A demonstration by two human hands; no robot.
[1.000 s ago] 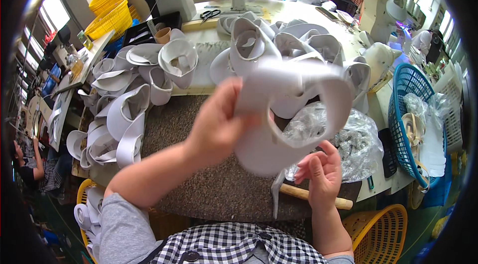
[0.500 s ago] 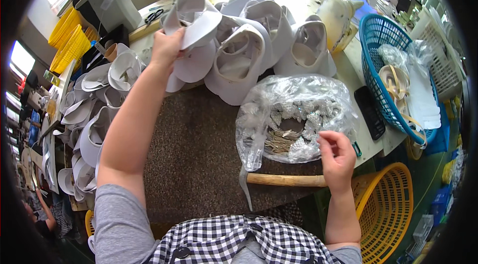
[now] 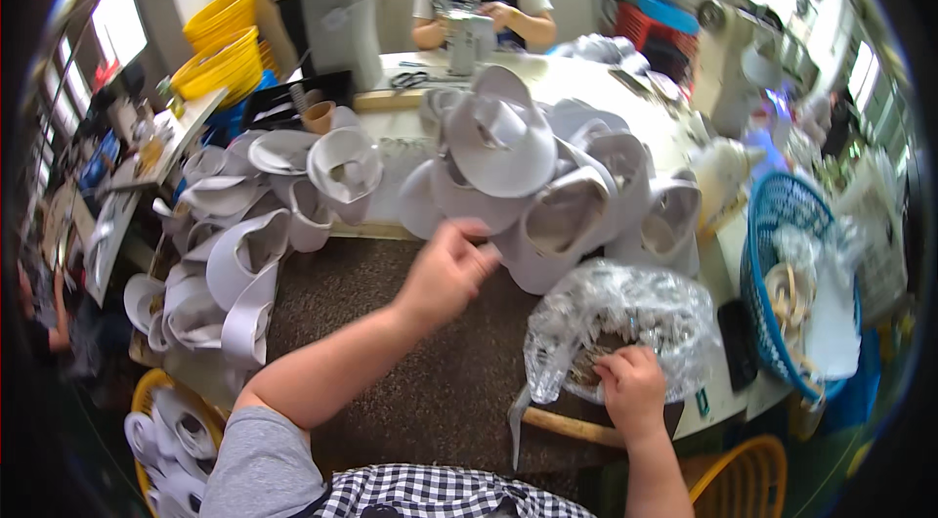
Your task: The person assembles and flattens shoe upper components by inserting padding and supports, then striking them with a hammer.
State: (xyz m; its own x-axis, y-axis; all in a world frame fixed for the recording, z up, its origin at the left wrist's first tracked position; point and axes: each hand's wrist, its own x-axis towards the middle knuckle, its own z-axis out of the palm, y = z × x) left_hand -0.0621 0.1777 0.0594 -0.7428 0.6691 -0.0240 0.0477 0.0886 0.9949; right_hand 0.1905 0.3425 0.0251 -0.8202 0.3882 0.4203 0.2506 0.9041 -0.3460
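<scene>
My left hand (image 3: 447,276), smeared a little by motion, is empty with its fingers apart over the front edge of a pile of white visor caps (image 3: 586,210). On top of that pile rests a white visor (image 3: 500,147), apart from my hand. My right hand (image 3: 633,389) pinches at the opening of a clear plastic bag (image 3: 547,342). Small brownish strips (image 3: 584,366) lie inside the bag; whether my fingertips hold one is hidden. Under the bag's near side lies a hammer (image 3: 572,425) with a wooden handle and a curved metal head.
More white visors (image 3: 249,249) are heaped on the left, and others fill a yellow basket (image 3: 151,391) below. A dark rough board (image 3: 391,401) spans the middle. At right stand a blue basket (image 3: 757,269) and a yellow one (image 3: 772,459). Across the table, a person works at a sewing machine (image 3: 471,44).
My left hand has let go of the visor, now on the pile, and drawn back toward me. My right hand has moved to the bag's opening. The view has turned left and up.
</scene>
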